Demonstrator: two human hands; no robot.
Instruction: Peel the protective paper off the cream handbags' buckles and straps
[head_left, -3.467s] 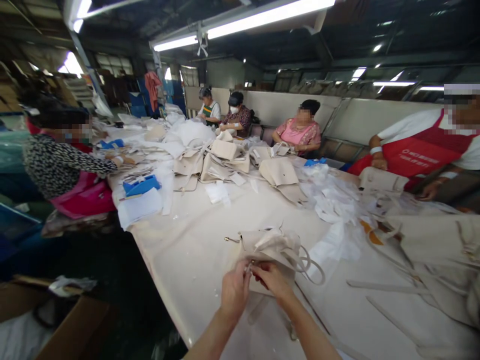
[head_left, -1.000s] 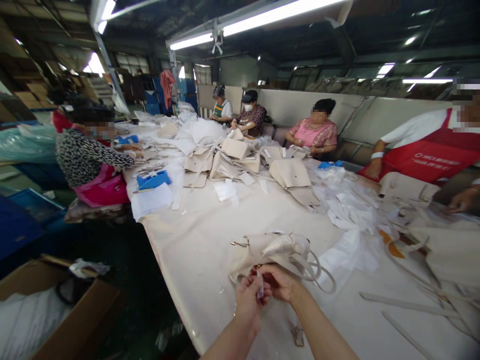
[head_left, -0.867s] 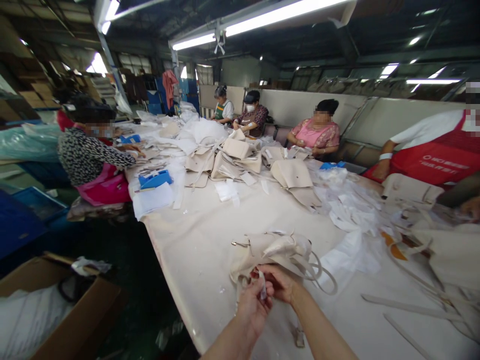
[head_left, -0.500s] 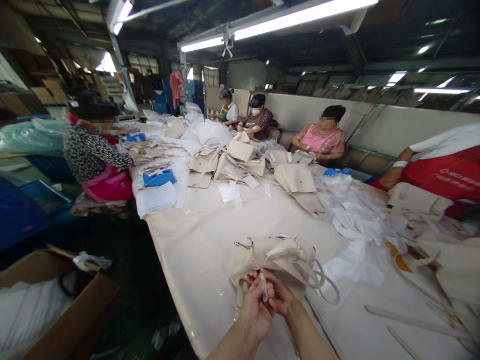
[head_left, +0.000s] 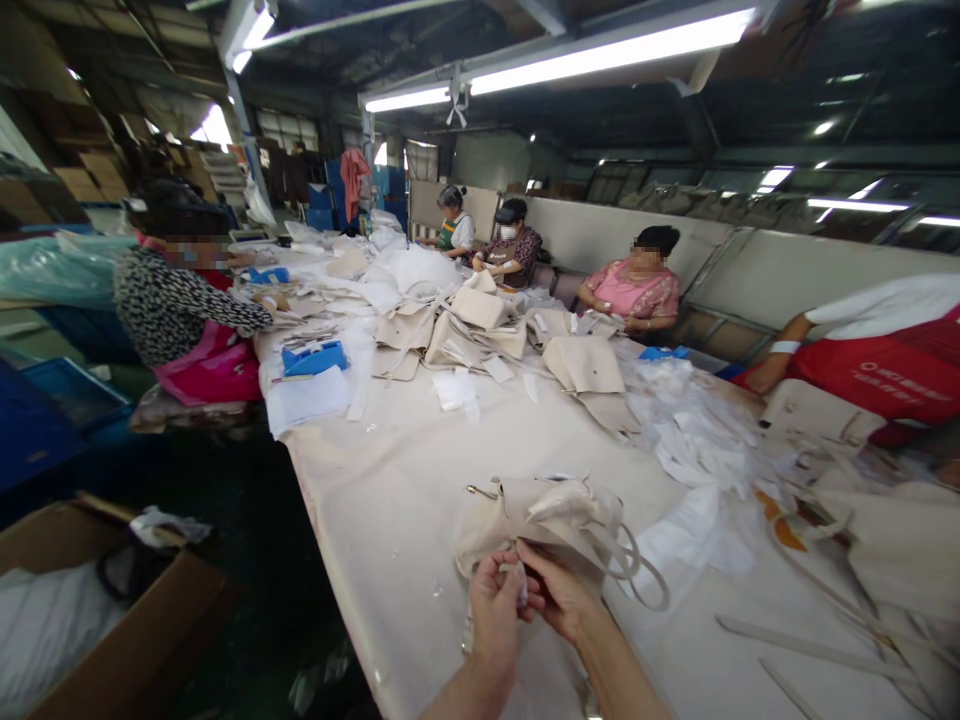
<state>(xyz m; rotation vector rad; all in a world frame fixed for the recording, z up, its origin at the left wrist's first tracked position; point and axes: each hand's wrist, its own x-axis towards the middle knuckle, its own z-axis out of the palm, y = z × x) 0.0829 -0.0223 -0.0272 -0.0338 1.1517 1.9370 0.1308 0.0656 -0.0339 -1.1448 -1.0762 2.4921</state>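
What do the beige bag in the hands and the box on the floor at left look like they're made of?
The beige bag looks like matte leather or faux leather; it slumps in soft folds with smooth looped handles, so which one stays open. A small clasp glints like metal. The box looks like plain brown corrugated cardboard, with dull bent flaps.

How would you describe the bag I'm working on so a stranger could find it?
On the long cream table, look at the near end. The beige handbag lies alone there, looped handles to its right, against the left hand and right hand; other bags are piled farther away.
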